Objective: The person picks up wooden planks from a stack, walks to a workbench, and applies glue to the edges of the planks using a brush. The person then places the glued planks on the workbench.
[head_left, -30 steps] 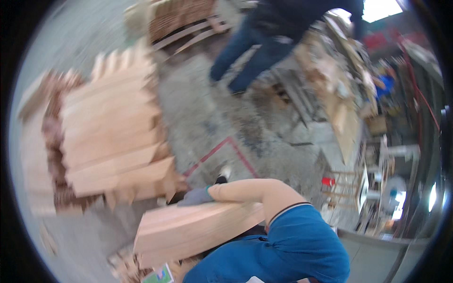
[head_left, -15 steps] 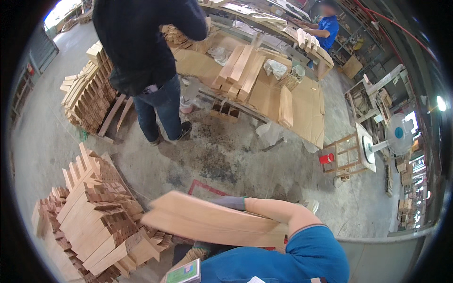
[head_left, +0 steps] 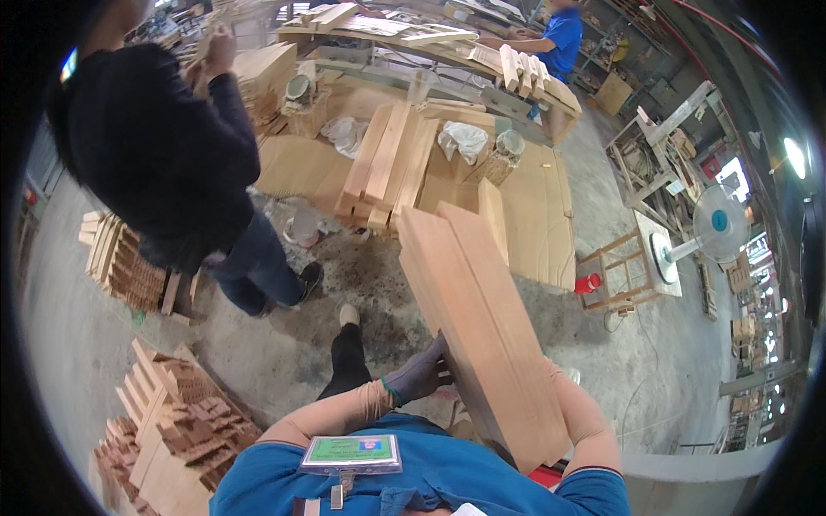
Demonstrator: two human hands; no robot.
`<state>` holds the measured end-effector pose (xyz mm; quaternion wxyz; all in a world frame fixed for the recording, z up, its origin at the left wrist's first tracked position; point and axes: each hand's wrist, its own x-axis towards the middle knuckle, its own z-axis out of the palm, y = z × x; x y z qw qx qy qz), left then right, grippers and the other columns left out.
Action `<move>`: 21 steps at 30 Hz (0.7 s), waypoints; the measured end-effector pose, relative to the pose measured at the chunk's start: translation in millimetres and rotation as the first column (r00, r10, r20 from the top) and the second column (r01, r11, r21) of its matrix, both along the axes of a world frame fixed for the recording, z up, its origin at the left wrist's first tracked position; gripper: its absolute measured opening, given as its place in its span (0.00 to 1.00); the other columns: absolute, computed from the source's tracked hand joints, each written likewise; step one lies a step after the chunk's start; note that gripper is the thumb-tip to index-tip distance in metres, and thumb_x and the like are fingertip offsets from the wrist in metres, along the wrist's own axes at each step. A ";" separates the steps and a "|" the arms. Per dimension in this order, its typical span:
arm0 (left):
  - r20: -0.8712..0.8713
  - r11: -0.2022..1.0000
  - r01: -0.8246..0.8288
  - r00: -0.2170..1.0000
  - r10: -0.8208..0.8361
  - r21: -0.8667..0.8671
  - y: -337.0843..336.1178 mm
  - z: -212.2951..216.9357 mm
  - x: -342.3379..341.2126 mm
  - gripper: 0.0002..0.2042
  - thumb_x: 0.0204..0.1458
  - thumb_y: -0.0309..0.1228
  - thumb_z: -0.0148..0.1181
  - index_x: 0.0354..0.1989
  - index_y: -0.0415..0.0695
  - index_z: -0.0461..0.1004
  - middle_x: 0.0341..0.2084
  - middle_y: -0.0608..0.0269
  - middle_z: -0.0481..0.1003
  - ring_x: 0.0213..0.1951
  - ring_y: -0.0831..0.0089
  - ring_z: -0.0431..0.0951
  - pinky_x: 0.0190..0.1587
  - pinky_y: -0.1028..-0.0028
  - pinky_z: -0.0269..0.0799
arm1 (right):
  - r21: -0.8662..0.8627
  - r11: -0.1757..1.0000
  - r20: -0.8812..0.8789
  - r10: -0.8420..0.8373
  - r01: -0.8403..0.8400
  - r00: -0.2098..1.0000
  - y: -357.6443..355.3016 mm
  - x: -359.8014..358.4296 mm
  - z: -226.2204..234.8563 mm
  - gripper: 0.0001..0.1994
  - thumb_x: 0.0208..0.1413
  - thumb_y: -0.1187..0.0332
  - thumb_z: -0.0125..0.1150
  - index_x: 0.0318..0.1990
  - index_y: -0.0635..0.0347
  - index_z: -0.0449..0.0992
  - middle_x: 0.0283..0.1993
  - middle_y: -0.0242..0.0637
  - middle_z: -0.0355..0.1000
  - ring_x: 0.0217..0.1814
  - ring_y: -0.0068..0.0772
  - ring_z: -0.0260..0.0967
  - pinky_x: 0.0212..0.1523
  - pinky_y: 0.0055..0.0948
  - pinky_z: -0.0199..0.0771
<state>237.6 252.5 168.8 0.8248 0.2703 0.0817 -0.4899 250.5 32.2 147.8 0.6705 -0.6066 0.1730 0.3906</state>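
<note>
A stack of pale wooden boards (head_left: 482,331) is held in the air in front of my body, slanting from the upper left down to the right. My left hand (head_left: 417,374), in a grey glove with a green cuff edge, grips the boards' left side with its fingers against the edge. My right forearm (head_left: 578,421) runs up along their right side. The right hand itself is hidden behind the boards, on the side where it bears them. Ahead, beyond the boards, several long wooden beams (head_left: 391,163) lie on flattened cardboard (head_left: 542,206).
Stacked wood pieces (head_left: 172,413) stand at the lower left, with another pile (head_left: 125,262) farther off. A person in dark clothes (head_left: 163,163) stands at the left. A fan (head_left: 718,222) sits on a wooden stool (head_left: 628,267) at the right. A person in blue (head_left: 564,43) works at the back.
My body and the boards have turned; the boards swung from lying across my front to pointing forward, and moved right. My left hand has come into view on their left side.
</note>
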 end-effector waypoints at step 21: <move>0.201 0.871 -0.236 0.966 0.162 0.430 15.3 12.1 524.9 0.40 0.51 0.63 0.29 0.56 0.37 0.58 0.46 0.48 0.69 0.45 0.61 0.73 0.46 0.67 0.69 | 0.232 0.948 0.276 -0.277 0.216 0.920 57.5 465.3 15.7 0.28 0.60 0.48 0.35 0.61 0.57 0.55 0.59 0.38 0.60 0.53 0.34 0.65 0.52 0.34 0.66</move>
